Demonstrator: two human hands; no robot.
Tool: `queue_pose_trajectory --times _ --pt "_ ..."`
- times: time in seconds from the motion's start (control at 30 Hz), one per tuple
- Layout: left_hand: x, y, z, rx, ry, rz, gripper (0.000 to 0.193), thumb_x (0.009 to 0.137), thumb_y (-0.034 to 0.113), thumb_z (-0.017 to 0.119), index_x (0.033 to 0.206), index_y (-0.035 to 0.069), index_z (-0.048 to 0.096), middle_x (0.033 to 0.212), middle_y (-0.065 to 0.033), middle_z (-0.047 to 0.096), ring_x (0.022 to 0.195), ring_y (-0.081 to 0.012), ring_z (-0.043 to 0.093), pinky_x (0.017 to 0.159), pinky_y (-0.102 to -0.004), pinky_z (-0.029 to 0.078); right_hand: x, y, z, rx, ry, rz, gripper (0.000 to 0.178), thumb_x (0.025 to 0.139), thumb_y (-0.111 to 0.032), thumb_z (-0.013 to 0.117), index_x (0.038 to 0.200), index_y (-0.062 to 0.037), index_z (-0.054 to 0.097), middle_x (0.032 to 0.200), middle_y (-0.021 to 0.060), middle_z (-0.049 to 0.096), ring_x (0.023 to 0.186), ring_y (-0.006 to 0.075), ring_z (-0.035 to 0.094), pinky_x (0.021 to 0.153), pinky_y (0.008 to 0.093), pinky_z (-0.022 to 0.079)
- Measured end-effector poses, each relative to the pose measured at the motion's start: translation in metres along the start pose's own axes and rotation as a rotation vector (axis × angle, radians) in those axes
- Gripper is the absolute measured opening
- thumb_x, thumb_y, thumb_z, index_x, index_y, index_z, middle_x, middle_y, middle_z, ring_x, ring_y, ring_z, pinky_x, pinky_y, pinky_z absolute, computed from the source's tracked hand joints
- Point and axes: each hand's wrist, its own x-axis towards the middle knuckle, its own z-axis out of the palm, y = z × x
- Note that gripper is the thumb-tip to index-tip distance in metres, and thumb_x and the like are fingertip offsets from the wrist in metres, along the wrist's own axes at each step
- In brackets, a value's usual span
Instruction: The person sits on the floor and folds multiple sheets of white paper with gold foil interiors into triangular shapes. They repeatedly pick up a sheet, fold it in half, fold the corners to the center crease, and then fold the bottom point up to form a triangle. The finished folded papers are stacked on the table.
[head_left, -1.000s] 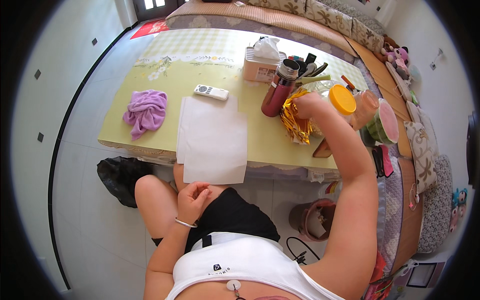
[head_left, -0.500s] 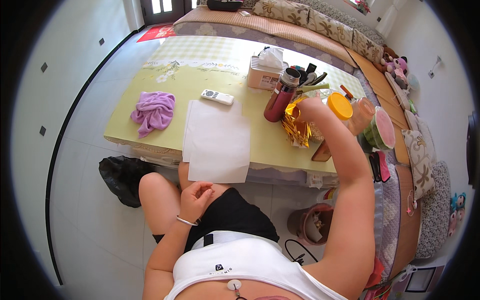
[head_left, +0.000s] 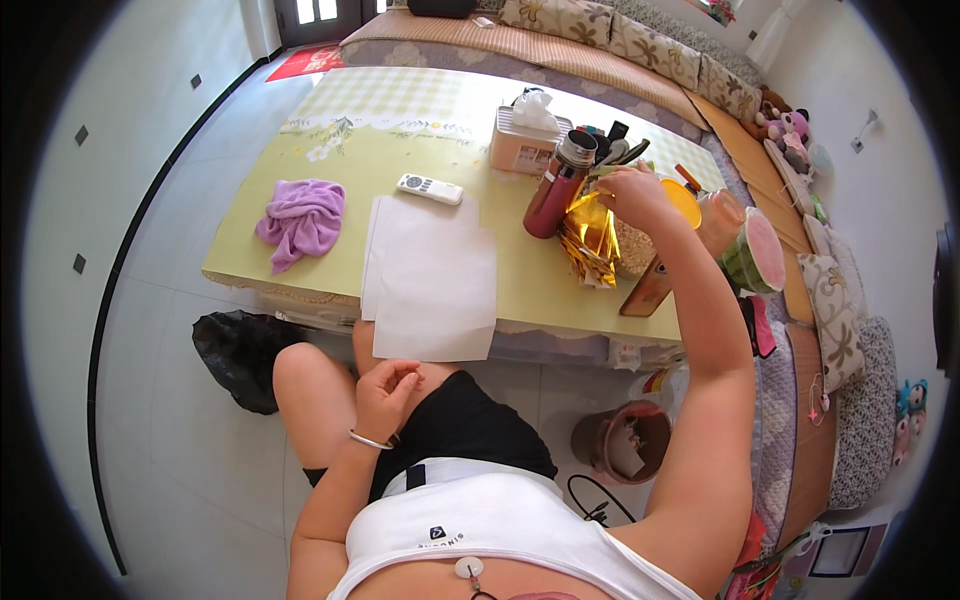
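Right hand (head_left: 638, 195) shifts up gold foil (head_left: 592, 250), fingers narrow (hold unclear); pinch lightly, probably; left hand (head_left: 386, 390) loosely curled.

The maroon flask (head_left: 557, 195) bars the right grip (head_left: 637, 195) leftward; beyond it, bare tabletop (head_left: 511, 218) reaches the white papers (head_left: 435, 300)

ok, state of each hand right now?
Left hand: loosely curled, nothing visible in it; open or closed unclear.
Right hand: at the top of the gold foil strips; grip can't be told.
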Motion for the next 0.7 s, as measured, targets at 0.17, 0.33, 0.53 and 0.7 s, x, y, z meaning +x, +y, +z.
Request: queue_pose_trajectory --times 0.17,0.33,0.53,0.7 --pt "0.001 0.002 0.001 -0.014 0.020 -0.008 0.015 0.094 -0.001 0.062 0.107 -0.006 0.067 0.091 -0.0096 0.071 0.081 -0.0143 0.069 0.076 -0.0264 0.057 -0.011 -0.019 0.005 0.104 0.085 -0.036 0.033 0.091 -0.041 0.062 0.103 -0.0121 0.071 0.104 0.0066 0.070 0.118 0.0267 0.059 0.112 0.0524 0.034" --pt "0.001 0.003 0.003 0.041 0.021 0.000 0.014 0.094 -0.001 0.062 0.106 -0.006 0.067 0.091 -0.0093 0.071 0.082 -0.0135 0.069 0.075 -0.0256 0.058 -0.054 -0.082 -0.004 0.040 0.074 -0.108 0.046 0.091 -0.048 0.061 0.106 -0.0052 0.068 0.114 0.0084 0.067 0.121 0.0260 0.057 0.115 0.0562 0.028" --pt "0.005 0.003 0.005 0.072 0.000 -0.027 0.014 0.094 0.000 0.062 0.106 -0.006 0.067 0.090 -0.0086 0.071 0.082 -0.0123 0.069 0.074 -0.0246 0.057 -0.044 -0.053 0.033 0.064 0.004 0.016 0.036 0.094 -0.037 0.061 0.115 -0.0073 0.066 0.121 0.0089 0.064 0.124 0.0251 0.055 0.116 0.0563 0.027" --pt "0.007 0.003 0.007 0.060 0.032 -0.013 0.013 0.094 -0.001 0.062 0.105 -0.005 0.068 0.089 -0.0082 0.071 0.080 -0.0114 0.068 0.073 -0.0242 0.056 -0.051 -0.059 0.049 0.125 0.438 -0.053 0.044 0.093 -0.035 0.061 0.126 -0.0061 0.061 0.128 0.0127 0.063 0.129 0.0298 0.053 0.116 0.0545 0.028"
